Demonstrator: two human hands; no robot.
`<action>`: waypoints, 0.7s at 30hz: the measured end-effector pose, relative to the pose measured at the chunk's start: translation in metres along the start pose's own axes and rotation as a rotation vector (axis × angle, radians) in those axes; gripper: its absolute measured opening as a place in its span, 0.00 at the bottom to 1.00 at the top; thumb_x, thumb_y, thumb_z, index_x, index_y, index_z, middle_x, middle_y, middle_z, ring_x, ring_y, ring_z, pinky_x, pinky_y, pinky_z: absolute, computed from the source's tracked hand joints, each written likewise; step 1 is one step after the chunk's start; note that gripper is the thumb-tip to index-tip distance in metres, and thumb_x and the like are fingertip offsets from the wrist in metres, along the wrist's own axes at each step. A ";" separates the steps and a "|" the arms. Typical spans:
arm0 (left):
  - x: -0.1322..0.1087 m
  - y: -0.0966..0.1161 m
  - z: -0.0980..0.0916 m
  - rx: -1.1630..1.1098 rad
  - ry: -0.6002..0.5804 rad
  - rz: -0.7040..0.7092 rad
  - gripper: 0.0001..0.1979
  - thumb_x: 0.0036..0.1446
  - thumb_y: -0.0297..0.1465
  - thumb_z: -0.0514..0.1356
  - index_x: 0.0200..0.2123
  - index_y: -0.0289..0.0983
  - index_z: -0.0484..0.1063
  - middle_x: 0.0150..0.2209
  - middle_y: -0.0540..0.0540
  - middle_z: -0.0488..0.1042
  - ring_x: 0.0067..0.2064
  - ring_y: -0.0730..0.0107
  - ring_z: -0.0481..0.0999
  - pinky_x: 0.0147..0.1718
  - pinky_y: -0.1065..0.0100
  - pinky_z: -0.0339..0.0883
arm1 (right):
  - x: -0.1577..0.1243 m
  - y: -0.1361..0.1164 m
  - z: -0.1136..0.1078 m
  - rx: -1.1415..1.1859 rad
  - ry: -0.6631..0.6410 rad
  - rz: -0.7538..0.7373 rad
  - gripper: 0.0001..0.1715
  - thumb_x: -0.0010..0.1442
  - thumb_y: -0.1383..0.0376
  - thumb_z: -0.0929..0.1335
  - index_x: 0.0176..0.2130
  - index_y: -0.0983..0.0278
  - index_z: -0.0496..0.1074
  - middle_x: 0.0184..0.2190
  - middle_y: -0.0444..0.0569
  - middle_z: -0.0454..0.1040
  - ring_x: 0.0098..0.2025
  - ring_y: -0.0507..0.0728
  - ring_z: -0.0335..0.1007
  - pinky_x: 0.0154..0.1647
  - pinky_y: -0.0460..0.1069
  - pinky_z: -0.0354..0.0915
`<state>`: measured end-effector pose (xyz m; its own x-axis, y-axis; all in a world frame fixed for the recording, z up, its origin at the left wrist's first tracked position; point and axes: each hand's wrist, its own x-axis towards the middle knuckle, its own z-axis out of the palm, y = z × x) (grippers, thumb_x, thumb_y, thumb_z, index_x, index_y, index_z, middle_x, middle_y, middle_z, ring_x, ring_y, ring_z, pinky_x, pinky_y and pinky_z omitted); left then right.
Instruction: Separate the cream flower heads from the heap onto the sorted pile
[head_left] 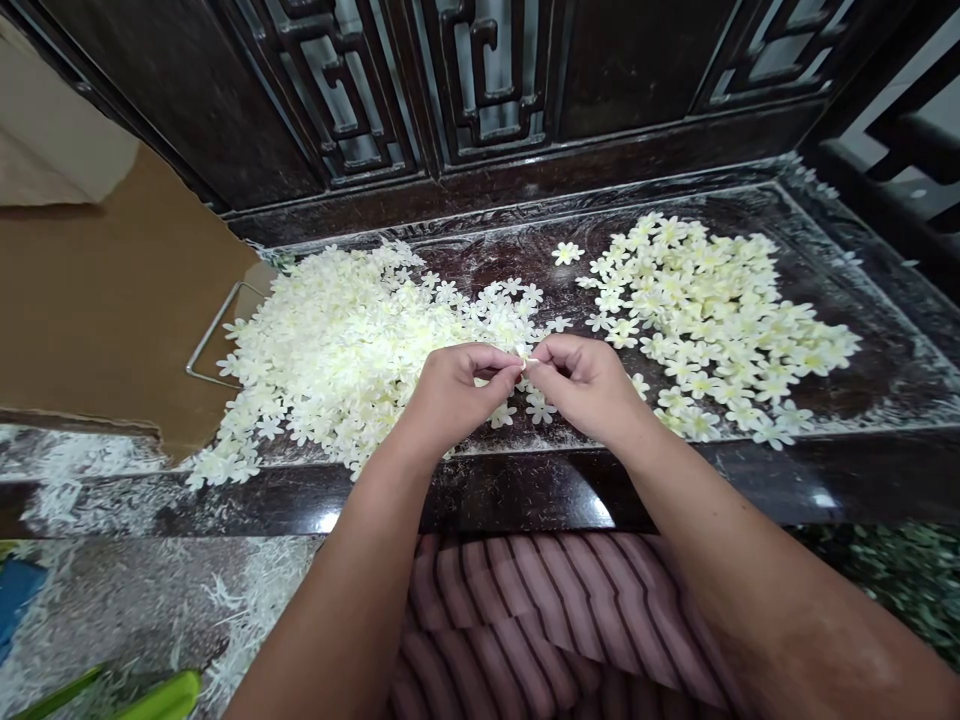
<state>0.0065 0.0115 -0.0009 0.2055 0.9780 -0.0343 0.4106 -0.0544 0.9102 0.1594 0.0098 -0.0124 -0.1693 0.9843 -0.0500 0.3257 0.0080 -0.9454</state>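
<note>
Between my fingertips is a small white artificial flower point(523, 353), partly covered by the fingers. My left hand point(466, 385) pinches it from the left with thumb and forefinger. From the other side my right hand point(581, 380) pinches it too, so the hands nearly meet. A large heap of pale flowers point(322, 340) spreads to the left, reaching under my left hand. On the right lies a second pile of cream flowers point(705, 310), a little apart from my right hand. One single flower point(567, 254) rests on the dark wood between the piles.
Everything lies on a dark carved wooden bench point(510, 490) with a latticed back point(495, 80). Brown cardboard point(112, 310) and a bent metal wire point(214, 335) sit at the left. White shreds point(97, 490) litter the bench and floor. Green slippers or similar point(161, 697) show at the lower left.
</note>
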 end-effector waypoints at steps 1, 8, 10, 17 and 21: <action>0.000 0.000 0.000 -0.010 0.001 -0.007 0.05 0.50 0.28 0.61 0.28 0.36 0.78 0.30 0.46 0.80 0.33 0.69 0.77 0.33 0.69 0.70 | 0.000 -0.001 0.000 0.002 0.000 0.003 0.08 0.49 0.67 0.63 0.20 0.63 0.63 0.15 0.38 0.55 0.17 0.47 0.48 0.18 0.44 0.46; 0.000 0.002 -0.002 -0.082 -0.006 -0.079 0.04 0.48 0.28 0.62 0.27 0.35 0.78 0.29 0.46 0.80 0.33 0.69 0.77 0.33 0.68 0.71 | 0.000 -0.003 0.001 0.029 -0.018 0.031 0.08 0.49 0.67 0.63 0.20 0.63 0.63 0.14 0.37 0.53 0.16 0.46 0.47 0.17 0.44 0.45; 0.000 0.003 -0.002 -0.090 -0.013 -0.098 0.04 0.49 0.28 0.62 0.27 0.35 0.78 0.28 0.46 0.79 0.32 0.69 0.77 0.32 0.68 0.70 | 0.000 -0.002 0.001 0.018 -0.018 0.025 0.08 0.49 0.67 0.63 0.20 0.64 0.62 0.14 0.37 0.53 0.17 0.46 0.47 0.17 0.44 0.45; 0.000 0.003 -0.003 -0.109 -0.023 -0.142 0.05 0.49 0.30 0.62 0.26 0.35 0.78 0.27 0.46 0.79 0.30 0.69 0.76 0.32 0.68 0.70 | -0.001 -0.002 0.001 0.019 -0.033 0.021 0.09 0.49 0.66 0.63 0.20 0.63 0.62 0.14 0.38 0.54 0.17 0.46 0.48 0.17 0.44 0.45; 0.000 0.004 -0.003 -0.125 -0.021 -0.159 0.05 0.48 0.29 0.62 0.26 0.35 0.77 0.26 0.46 0.78 0.30 0.69 0.76 0.32 0.67 0.70 | -0.001 -0.003 0.000 0.037 -0.048 0.032 0.09 0.49 0.66 0.63 0.20 0.63 0.62 0.13 0.38 0.54 0.16 0.46 0.48 0.16 0.44 0.45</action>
<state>0.0049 0.0119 0.0038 0.1663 0.9678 -0.1891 0.3260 0.1270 0.9368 0.1582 0.0091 -0.0099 -0.2035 0.9744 -0.0953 0.2969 -0.0313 -0.9544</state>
